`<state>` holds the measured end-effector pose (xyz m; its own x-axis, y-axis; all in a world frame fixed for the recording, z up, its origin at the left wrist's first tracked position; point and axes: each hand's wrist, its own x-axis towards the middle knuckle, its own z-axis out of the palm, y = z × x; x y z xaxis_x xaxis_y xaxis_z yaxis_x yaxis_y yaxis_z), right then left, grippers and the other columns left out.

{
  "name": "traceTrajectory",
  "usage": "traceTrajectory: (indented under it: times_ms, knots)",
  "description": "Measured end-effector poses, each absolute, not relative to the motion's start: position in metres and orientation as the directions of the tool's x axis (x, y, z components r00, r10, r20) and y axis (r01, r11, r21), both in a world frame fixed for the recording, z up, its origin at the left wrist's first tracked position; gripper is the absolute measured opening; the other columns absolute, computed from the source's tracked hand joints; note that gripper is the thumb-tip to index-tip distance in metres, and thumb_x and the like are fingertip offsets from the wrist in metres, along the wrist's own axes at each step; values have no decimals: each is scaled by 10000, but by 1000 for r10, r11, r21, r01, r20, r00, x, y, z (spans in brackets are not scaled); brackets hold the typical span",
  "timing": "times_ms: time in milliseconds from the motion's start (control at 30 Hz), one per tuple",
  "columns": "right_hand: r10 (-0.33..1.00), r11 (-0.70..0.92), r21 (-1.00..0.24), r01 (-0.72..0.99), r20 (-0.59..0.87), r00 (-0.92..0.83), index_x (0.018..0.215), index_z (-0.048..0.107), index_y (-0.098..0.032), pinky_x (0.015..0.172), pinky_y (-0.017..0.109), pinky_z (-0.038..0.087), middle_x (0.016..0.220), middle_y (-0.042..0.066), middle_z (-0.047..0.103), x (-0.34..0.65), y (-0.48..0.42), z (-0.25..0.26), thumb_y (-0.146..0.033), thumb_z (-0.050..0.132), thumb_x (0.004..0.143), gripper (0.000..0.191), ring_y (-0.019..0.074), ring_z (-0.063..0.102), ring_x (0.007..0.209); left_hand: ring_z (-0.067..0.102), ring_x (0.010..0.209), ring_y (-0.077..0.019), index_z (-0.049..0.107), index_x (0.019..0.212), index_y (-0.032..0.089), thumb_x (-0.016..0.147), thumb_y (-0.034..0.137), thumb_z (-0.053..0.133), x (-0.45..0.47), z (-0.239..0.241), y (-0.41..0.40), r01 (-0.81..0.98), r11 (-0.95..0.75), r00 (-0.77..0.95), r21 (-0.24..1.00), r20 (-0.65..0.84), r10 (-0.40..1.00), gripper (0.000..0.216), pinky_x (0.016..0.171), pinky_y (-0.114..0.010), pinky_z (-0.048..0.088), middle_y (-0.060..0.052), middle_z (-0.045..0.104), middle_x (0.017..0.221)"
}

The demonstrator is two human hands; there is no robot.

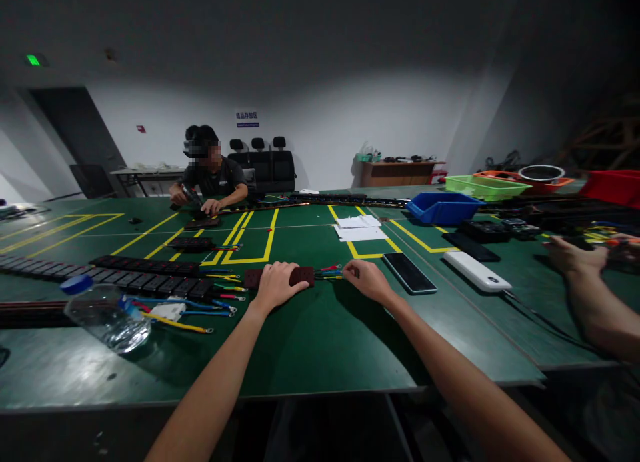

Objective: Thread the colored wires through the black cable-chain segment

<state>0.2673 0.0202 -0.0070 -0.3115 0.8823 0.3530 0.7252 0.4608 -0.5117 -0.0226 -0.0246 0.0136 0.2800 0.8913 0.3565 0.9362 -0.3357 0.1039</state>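
My forearms [215, 382] come first, reaching over the green table [305, 355]. Left hand [276, 285] clasped over the dark red block [306, 276], which lies on the table in front of me. Right hand [369, 280] has fingers curled at the tips of the coloured wires [327, 274] off the block's right end; can't tell if they're pinching any. Risks: loose left hold, block could slide; hard tug could strain wires; careless right-hand swing could bump the phone [410, 273] just beside it.

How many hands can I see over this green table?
5: the wearer's left hand on a dark red strip, right hand near its wires, two hands across the table, and one hand at far right. Others may be hidden.
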Motion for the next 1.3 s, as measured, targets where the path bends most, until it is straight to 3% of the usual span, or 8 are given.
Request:
traceTrajectory:
  times_ms: [167, 467, 767, 1133, 1300]
  knots:
    - [905, 412, -551, 726, 343, -252, 1160, 702, -207, 650, 261, 388, 793, 18, 671, 266, 25, -15, -284, 543, 908, 307, 170, 602, 723, 615, 1004, -291, 668, 1189, 226, 904, 702, 531, -22, 15, -25, 934, -343, 288, 98, 357, 888, 572, 863, -415, 413, -86, 712, 1080]
    - [876, 483, -694, 534, 366, -315, 1081, 755, -168, 616, 262, 397, 717, 10, 643, 262, 26, -10, -316, 521, 861, 354, 162, 552, 647, 608, 1014, -292, 670, 1188, 230, 909, 710, 512, -20, 17, -26, 940, -326, 274, 98, 349, 896, 577, 884, -415, 408, -95, 712, 1090]
    - [945, 296, -573, 764, 292, -148, 998, 780, -215, 609, 251, 357, 794, 29, 708, 265, 24, -14, -200, 561, 819, 282, 168, 608, 713, 612, 993, -287, 667, 1187, 225, 911, 708, 514, -22, 17, -26, 937, -333, 277, 106, 356, 893, 576, 867, -408, 413, -95, 716, 1088]
    - [925, 376, -670, 640, 313, -216, 849, 806, -164, 602, 254, 395, 706, 43, 702, 265, 27, -7, -234, 510, 815, 306, 171, 598, 646, 614, 985, -287, 663, 1180, 225, 915, 703, 517, -22, 15, -25, 937, -339, 285, 89, 372, 884, 566, 845, -402, 404, -88, 715, 1080]
    - [968, 239, -561, 793, 205, -147, 961, 816, -217, 621, 245, 380, 862, 52, 757, 268, 24, -7, -252, 560, 832, 290, 183, 647, 757, 613, 976, -284, 663, 1182, 228, 917, 710, 508, -23, 14, -23, 937, -341, 289, 80, 372, 882, 572, 839, -405, 399, -84, 714, 1079]
